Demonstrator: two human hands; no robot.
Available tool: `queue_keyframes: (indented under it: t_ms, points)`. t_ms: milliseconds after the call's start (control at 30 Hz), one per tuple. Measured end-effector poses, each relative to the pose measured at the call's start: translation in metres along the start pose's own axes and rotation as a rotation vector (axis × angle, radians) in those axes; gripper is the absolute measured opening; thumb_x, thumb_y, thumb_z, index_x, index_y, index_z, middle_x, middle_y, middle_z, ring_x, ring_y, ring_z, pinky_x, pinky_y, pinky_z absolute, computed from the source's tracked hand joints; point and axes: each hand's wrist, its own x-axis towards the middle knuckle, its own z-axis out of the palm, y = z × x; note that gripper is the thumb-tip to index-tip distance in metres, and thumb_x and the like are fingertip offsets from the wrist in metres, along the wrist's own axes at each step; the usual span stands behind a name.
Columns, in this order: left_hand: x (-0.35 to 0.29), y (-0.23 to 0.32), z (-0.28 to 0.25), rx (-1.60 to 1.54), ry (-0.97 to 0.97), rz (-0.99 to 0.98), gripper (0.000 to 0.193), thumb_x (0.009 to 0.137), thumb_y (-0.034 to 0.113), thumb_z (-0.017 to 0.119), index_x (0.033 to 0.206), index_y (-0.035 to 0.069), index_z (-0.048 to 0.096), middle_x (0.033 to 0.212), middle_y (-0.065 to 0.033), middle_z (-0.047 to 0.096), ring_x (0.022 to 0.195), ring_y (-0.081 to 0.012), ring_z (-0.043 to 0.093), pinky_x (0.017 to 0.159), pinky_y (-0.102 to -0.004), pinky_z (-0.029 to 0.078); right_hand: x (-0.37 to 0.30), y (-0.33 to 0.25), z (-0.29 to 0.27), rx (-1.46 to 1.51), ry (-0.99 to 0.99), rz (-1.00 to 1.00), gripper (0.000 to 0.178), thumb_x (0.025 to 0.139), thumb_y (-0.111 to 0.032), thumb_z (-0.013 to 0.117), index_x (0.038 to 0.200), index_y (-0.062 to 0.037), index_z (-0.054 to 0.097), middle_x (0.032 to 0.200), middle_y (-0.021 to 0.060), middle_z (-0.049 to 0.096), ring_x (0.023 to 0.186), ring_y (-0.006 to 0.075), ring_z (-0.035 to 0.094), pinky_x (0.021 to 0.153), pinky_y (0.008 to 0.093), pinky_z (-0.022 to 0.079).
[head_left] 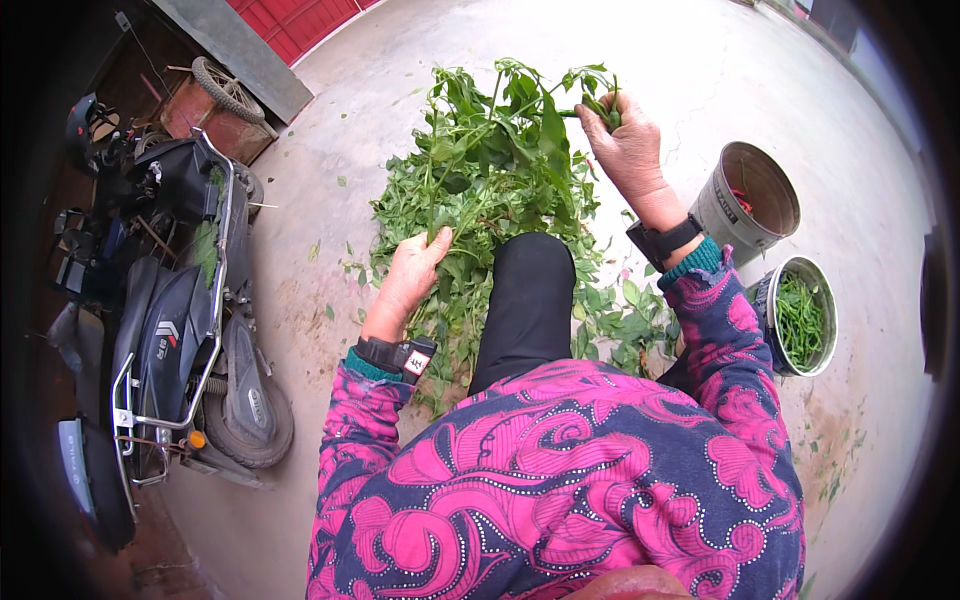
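Note:
A leafy green pepper plant (490, 145) is lifted between my two hands, above the pile. My left hand (408, 278) is closed on its stem at the lower left, thumb pointing up. Up at the plant's right end, my right hand (628, 150) is closed on a green tip. Whether that tip is small peppers or folded leaves, I cannot tell. Beneath lies a heap of cut leafy plants (400, 205), spread on both sides of my knee. To the right, a bucket (768, 305) holds long green peppers (800, 318).
A taller grey bucket (730, 215) with something red inside stands beyond the pepper bucket. On the left are a black electric scooter (165, 340) and a rusty red cart (200, 120) with a wheel. Loose leaves dot the concrete floor (320, 260). A red door (295, 25) stands at the back.

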Motion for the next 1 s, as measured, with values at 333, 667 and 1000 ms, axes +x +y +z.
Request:
queue_keyframes:
  t_ms: [333,667,1000]
  points:
    - [0.001,-0.002,-0.003,-0.055,-0.041,-0.073,0.037,0.094,0.045,0.058,0.079,0.011,0.057,0.056,0.0109,0.034,0.044,-0.0025,0.024,0.041,-0.0237,0.018,0.022,0.042,-0.016,-0.266,-0.126,-0.068,0.030,0.091,-0.036,0.059,0.086,-0.0073,0.065,0.066,0.0134,0.065,0.060,0.0312,0.065,0.055,0.0397,0.051]
    - [0.014,-0.043,-0.099,-0.660,-0.200,-0.051,0.049,0.099,0.055,0.034,0.106,0.013,0.060,0.045,0.0060,0.030,0.033,-0.0080,0.023,0.034,-0.0232,0.020,0.017,0.133,-0.091,-0.110,-0.236,0.468,0.041,0.089,-0.044,0.062,0.081,-0.0045,0.064,0.061,0.0033,0.056,0.051,0.0116,0.051,0.048,0.0262,0.039]
    - [0.025,-0.069,-0.139,-0.857,-0.138,0.037,0.044,0.100,0.047,0.039,0.095,0.009,0.060,0.043,0.0042,0.037,0.031,-0.0104,0.029,0.030,-0.0243,0.021,-0.053,0.142,-0.071,0.678,-0.317,1.076,0.026,0.090,-0.035,0.066,0.091,-0.0106,0.057,0.072,0.0004,0.058,0.049,0.0050,0.044,0.039,0.0176,0.030]
